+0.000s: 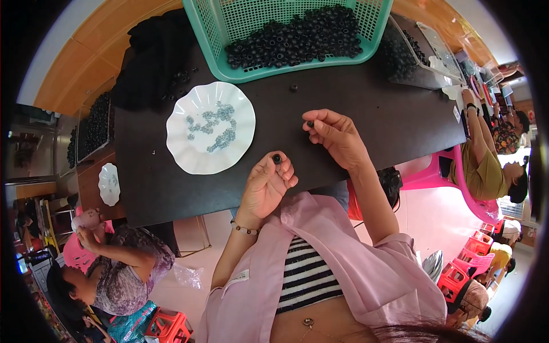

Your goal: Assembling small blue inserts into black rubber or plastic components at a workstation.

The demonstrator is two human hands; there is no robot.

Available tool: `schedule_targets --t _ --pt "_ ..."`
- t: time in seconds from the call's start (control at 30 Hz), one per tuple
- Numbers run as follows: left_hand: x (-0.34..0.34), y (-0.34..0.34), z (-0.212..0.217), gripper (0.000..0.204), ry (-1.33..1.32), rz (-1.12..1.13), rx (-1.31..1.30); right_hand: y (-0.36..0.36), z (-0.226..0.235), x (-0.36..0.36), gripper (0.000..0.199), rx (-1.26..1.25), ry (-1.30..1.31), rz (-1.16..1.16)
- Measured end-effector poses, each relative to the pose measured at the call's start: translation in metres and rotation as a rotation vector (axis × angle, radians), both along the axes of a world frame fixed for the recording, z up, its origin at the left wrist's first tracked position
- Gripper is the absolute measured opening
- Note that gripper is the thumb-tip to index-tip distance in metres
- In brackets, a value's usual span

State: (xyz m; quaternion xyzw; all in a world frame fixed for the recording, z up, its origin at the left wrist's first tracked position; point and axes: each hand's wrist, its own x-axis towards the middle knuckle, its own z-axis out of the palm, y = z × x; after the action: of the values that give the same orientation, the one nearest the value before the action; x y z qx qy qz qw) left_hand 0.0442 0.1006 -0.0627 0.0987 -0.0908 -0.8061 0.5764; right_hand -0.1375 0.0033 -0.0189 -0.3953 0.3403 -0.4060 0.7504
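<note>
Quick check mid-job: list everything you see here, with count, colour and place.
table: one, dark, centre
basket: one, teal, far edge, full of black rings
plate: one, white, scalloped, left of hands, holds small grey-blue parts
small plate: one, white, left side table
loose ring: one, black, on table near basket
clear tray: one, far right, black rings inside
co-workers: two, seated left and right
left hand: holds black ring in fingers
right hand: pinches black ring
</note>
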Motion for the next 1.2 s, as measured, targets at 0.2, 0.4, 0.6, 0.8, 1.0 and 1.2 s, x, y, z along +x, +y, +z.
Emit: schedule_targets --t 0.2,0.4,0.6,0.8,1.0,1.2 --pt "0.000 0.000 0.000 0.022 -0.008 0.005 -0.001 0.008 0.003 0.003 0.024 0.005 -0.004 0.015" --pt "0.000 0.001 -0.001 0.023 -0.001 0.000 -0.008 0.012 0.007 0.004 0.020 -0.010 0.048 0.067" --pt "-0.002 0.002 0.000 0.024 -0.001 0.022 0.017 0.014 0.004 0.004 0.017 0.020 -0.048 0.012" --pt "-0.001 0.002 0.000 0.023 -0.015 0.020 0.018 0.017 0.002 0.003 0.015 0.047 -0.088 -0.027" --pt "0.000 0.001 0.000 0.023 -0.027 -0.004 -0.013 0.017 0.000 -0.001 0.015 -0.038 0.142 -0.045" --pt "0.001 0.003 0.000 0.024 -0.020 -0.004 -0.016 0.011 -0.001 0.009 0.015 -0.853 0.948 -0.047"
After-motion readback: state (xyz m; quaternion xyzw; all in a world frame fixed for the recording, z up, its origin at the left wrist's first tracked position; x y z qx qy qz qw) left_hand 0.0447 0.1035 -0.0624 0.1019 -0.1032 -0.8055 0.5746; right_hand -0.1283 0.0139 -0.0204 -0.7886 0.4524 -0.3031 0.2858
